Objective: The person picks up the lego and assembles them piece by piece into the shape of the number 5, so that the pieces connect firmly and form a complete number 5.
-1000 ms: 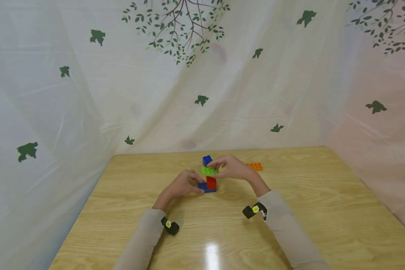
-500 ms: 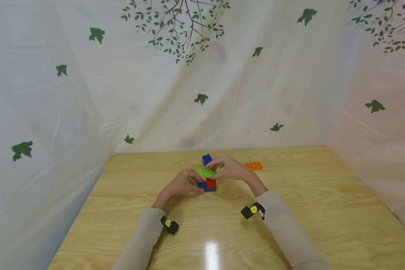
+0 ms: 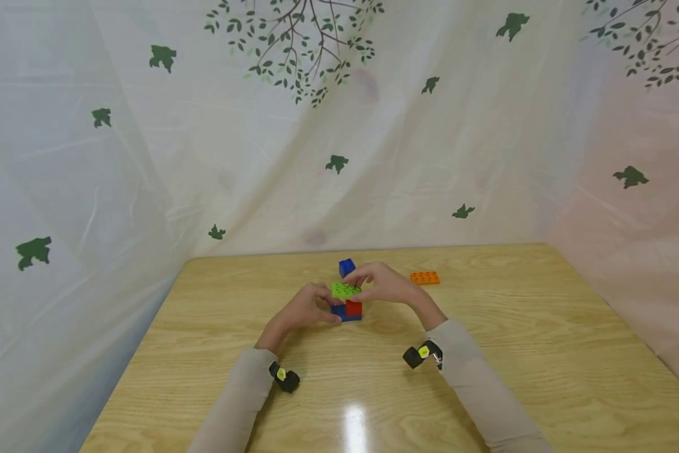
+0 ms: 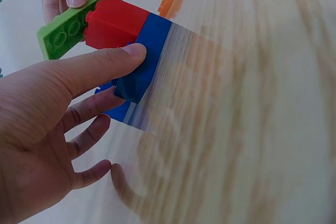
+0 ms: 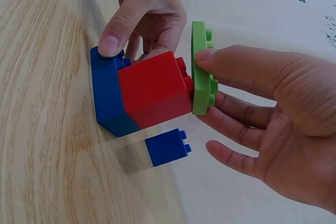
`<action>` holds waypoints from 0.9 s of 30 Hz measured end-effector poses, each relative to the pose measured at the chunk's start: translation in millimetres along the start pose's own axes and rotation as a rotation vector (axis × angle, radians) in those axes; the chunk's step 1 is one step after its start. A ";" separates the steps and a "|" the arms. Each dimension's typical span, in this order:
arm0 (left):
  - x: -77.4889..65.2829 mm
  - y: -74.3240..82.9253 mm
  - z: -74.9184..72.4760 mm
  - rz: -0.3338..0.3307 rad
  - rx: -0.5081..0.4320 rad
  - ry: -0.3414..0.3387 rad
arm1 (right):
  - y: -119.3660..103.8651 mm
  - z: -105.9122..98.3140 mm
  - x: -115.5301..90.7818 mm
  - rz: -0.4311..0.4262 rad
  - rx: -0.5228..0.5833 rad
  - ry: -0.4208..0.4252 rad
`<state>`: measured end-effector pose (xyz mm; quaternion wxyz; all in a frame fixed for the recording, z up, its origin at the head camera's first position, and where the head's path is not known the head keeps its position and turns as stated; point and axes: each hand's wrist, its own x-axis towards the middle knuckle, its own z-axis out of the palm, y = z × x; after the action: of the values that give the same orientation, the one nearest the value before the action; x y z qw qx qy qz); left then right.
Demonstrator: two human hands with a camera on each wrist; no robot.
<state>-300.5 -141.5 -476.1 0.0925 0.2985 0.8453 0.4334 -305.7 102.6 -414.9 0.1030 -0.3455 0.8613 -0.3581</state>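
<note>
My left hand [image 3: 305,308] pinches the left end of a long blue toy building brick [image 3: 349,318] on the table. A red brick [image 5: 157,85] stands on that brick's right half. Between thumb and fingers, my right hand [image 3: 387,283] holds a thin light-green studded plate [image 5: 199,87] just over the red brick. Seen from the left wrist, the green plate [image 4: 60,35] is tilted and lies against or very near the red brick's studs [image 4: 90,20]. Whether any studs are pressed in, I cannot tell.
Behind the stack sits a small blue brick [image 3: 347,267]. An orange studded plate [image 3: 425,278] lies further right on the wooden table [image 3: 515,333]. A pale curtain [image 3: 271,176] with leaf and bird prints hangs along the table's back edge.
The green plate has shifted left and slightly down over the red brick with my right hand. The red brick's top has tipped level. My left hand keeps its grip on the blue brick.
</note>
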 end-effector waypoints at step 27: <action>3.6 -2.0 -3.1 -0.015 0.039 0.007 | -5.1 1.7 2.1 0.012 -0.043 -0.001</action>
<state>-305.5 -142.5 -475.5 0.0870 0.2924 0.8562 0.4170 -303.9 97.7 -412.5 0.0979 -0.3425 0.8709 -0.3385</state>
